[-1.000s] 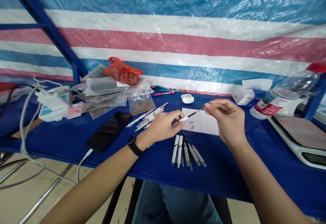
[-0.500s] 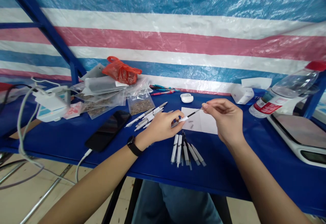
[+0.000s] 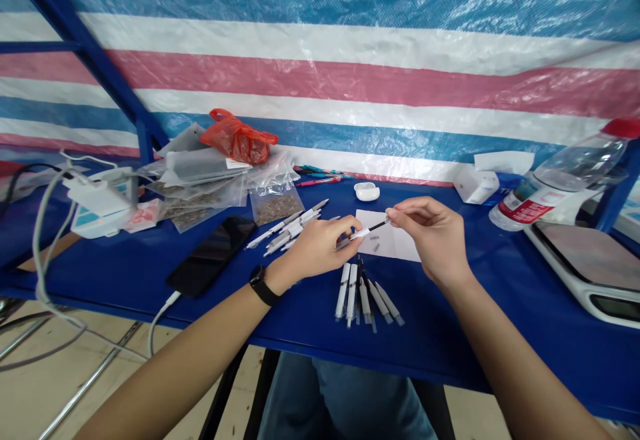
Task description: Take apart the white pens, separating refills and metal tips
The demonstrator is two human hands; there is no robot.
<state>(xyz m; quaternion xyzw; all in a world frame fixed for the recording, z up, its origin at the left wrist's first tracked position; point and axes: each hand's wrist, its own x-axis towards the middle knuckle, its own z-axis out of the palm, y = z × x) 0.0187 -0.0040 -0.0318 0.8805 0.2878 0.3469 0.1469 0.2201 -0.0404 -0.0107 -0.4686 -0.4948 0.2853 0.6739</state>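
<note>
My left hand point(image 3: 325, 243) is closed round a white pen barrel point(image 3: 360, 233), its thumb and forefinger pinching near the front. A black refill point(image 3: 379, 225) sticks out of the barrel toward the right. My right hand point(image 3: 431, 233) pinches at the refill's far tip, where a small spring-like piece point(image 3: 389, 217) shows between the fingertips. Under the hands lies a white sheet of paper point(image 3: 400, 245) with a few tiny grey pieces point(image 3: 376, 247) on it. Several pen parts point(image 3: 353, 293), white barrels and dark refills, lie in front. More white pens point(image 3: 285, 230) are piled beside my left hand.
A black phone point(image 3: 213, 257) with a cable lies left, below plastic bags of small parts point(image 3: 275, 207) and a red bag point(image 3: 237, 139). A white case point(image 3: 367, 191) sits behind the paper. On the right are a bottle point(image 3: 540, 203) and a scale point(image 3: 590, 253).
My right hand has moved left, closer to my left hand, and less of the refill shows between them. The left hand stays in place with the pen barrel.
</note>
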